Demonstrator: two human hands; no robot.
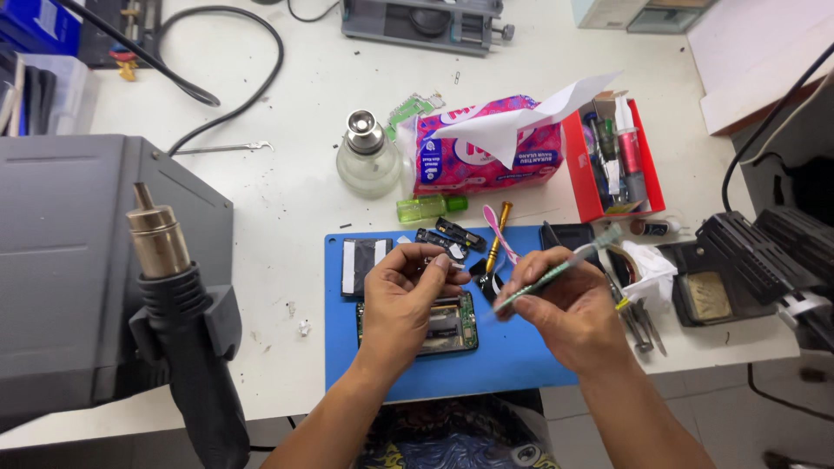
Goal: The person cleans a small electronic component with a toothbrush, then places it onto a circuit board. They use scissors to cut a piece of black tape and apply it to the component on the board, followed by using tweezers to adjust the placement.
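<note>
Opened phone [452, 326] lies at the centre of the frame on a blue mat [521, 356], its long axis running left to right, insides facing up, partly hidden under the left hand.

At the far left a grey box [69, 260] carries one hot-air gun [165, 260], its metal nozzle pointing up. Right of it, on the white table [287, 200], stand one glass bottle [367, 156] and one small green bottle [426, 208] lying on its side.

The left hand [404, 300] is curled over the phone, thumb and fingertips pinched on a small dark part [434, 259] above the phone's upper edge. The right hand [569, 304], just beside it, is closed around one thin green-tipped tool [556, 274], which slants from upper right down to lower left, its lower end near the phone's right edge.

Above the hands lies one pink tissue pack [486, 148]; to its right one red box [599, 187] of tubes. At the far right one black stand [764, 252] sits at the table's edge.
</note>
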